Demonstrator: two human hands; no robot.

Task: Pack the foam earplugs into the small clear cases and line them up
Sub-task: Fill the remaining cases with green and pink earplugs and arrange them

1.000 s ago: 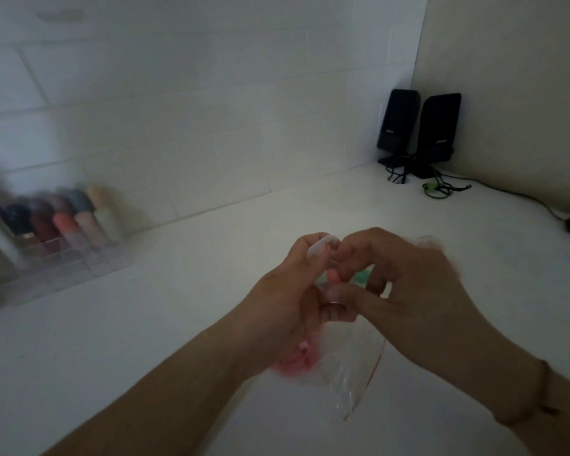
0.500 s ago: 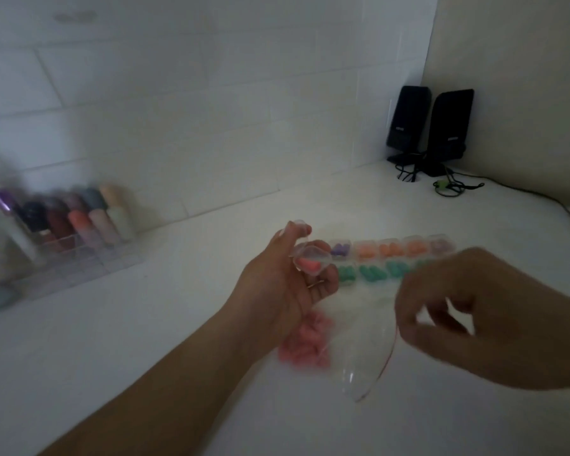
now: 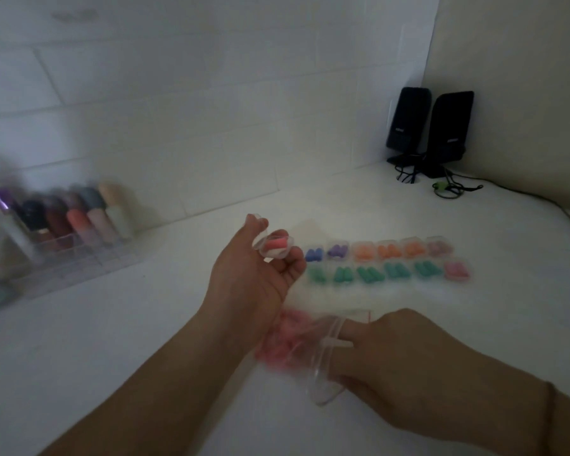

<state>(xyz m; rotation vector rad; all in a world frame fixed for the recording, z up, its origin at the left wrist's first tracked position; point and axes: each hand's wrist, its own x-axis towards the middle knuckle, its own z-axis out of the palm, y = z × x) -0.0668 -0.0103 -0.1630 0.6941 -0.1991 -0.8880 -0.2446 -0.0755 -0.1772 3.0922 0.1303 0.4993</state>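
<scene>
On the white counter [image 3: 474, 324] in front of me two rows of filled clear cases [image 3: 387, 263] are lined up, orange, purple and blue behind, green and one pink in front. Nearer me lies the clear zip bag [image 3: 310, 350] of loose pink earplugs [image 3: 282, 340], blurred, just under my left wrist. My right hand [image 3: 405, 363] has its fingers pushed into the mouth of the bag; I cannot tell whether they have caught a plug. My left hand [image 3: 254, 284] is raised, fingers curled round an open case [image 3: 275, 250] that holds one pink plug. I judge I am midway through filling this case: next I need a second pink plug from the bag, then the lid pressed closed and the case set at the end of a row.
</scene>
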